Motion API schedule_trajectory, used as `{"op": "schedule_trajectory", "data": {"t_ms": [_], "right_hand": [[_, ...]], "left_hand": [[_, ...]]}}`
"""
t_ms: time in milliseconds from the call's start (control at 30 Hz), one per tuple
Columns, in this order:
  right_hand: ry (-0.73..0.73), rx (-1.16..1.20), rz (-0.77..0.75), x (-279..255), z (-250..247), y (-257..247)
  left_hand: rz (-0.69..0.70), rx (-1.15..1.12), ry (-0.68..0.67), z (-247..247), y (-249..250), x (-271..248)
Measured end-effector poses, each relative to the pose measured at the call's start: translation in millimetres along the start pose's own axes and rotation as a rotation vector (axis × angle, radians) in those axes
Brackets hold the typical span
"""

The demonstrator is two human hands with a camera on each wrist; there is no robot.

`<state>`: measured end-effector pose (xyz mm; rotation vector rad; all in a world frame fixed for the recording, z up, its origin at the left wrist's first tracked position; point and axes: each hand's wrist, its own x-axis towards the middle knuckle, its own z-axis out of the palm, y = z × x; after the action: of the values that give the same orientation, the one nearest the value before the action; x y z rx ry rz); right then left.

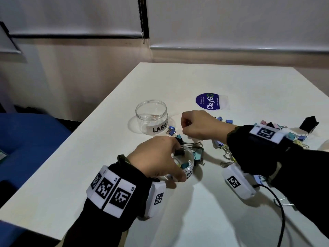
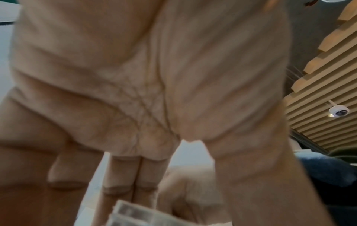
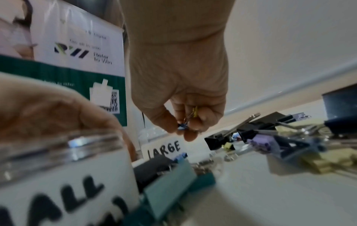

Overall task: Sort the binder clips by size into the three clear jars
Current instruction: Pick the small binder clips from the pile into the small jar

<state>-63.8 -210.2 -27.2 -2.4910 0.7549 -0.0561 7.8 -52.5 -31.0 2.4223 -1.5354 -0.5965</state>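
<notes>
My left hand [image 1: 175, 162] grips the clear jar labelled SMALL [image 1: 187, 165] from above, thumb at its near side and fingers over the far rim. Several small clips lie inside it. The left wrist view shows only my palm, my fingers [image 2: 123, 175] and the jar's rim [image 2: 135, 214]. My right hand [image 1: 184, 126] hovers just beyond that jar, beside the jar labelled LARGE [image 1: 151, 118]. In the right wrist view my right hand [image 3: 183, 130] pinches a small blue clip [image 3: 182, 127] and holds a yellow clip [image 3: 195, 113] in its curled fingers. I see no third jar.
Loose binder clips of mixed sizes and colours [image 1: 277, 132] lie in a pile under and right of my right arm. Teal and black clips [image 1: 197, 154] touch the SMALL jar. A blue round sticker [image 1: 208, 101] lies further back. A black cable [image 1: 283, 220] runs off the near right.
</notes>
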Motion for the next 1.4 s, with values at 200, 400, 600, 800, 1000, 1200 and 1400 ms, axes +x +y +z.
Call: {"op": "schedule_trajectory", "data": {"t_ms": [200,400,600,800,1000,1200,1400], "right_hand": [[-0.391,0.454,0.041,-25.4,-18.0,-13.6],[-0.434,0.565,0.084,-35.6,-25.4,-15.7],[-0.352,0.522,0.125,-35.1,-26.2,-19.4],[-0.078,0.038,-0.034,-2.6,-8.8,-7.7],[-0.119,-0.373,-0.286,9.8,7.5,-11.4],[-0.157,-0.446,-0.323,21.7,12.7,-5.1],[-0.103,-0.478,-0.309,24.9,15.2,3.6]], "left_hand": [[0.012,-0.046,-0.009,0.9,-0.6,1.3],[0.009,-0.053,-0.004,-0.4,-0.3,0.4],[0.006,-0.039,-0.001,-1.2,1.0,-0.2],[0.004,-0.021,-0.007,-1.9,1.6,-1.3],[0.003,-0.036,0.015,-1.3,2.1,-3.5],[0.01,-0.001,0.008,-0.7,0.7,-2.1],[-0.003,0.007,-0.004,-0.9,-0.2,-1.2]]}}
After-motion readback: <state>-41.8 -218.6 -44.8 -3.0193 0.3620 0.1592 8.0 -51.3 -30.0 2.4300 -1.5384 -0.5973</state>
